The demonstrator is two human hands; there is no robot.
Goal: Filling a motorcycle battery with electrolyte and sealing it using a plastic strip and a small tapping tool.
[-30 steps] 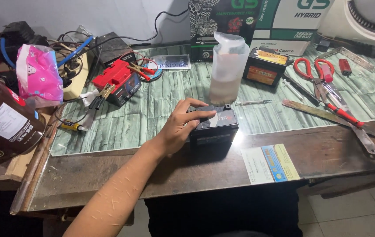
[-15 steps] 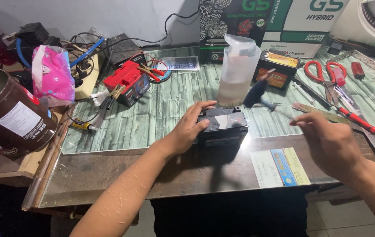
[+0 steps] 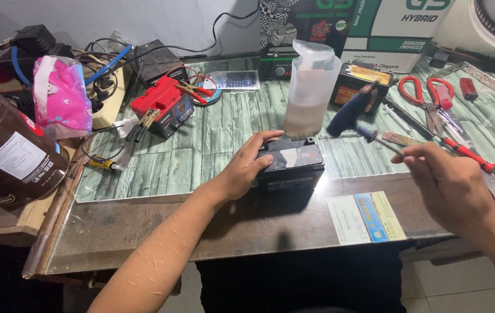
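Note:
A small black battery (image 3: 291, 162) sits near the front of the green wood-pattern worktop (image 3: 212, 145). My left hand (image 3: 244, 168) rests against its left side and top, gripping it. My right hand (image 3: 450, 185) hovers to the right of the battery with its fingers pinched on the thin shaft of a blue-handled screwdriver (image 3: 349, 115). The handle points away from me, up over the battery's far right corner, and is blurred.
A translucent plastic jug (image 3: 311, 87) stands just behind the battery. A red battery with clamps (image 3: 163, 104), a pink bag (image 3: 62, 95) and a brown tin (image 3: 4, 150) are on the left. Red-handled scissors (image 3: 427, 95) and tools lie on the right. A printed card (image 3: 366, 217) lies at the front.
My right hand came in from the right edge toward the battery, now holding the blue-handled screwdriver. My left hand stayed on the black battery.

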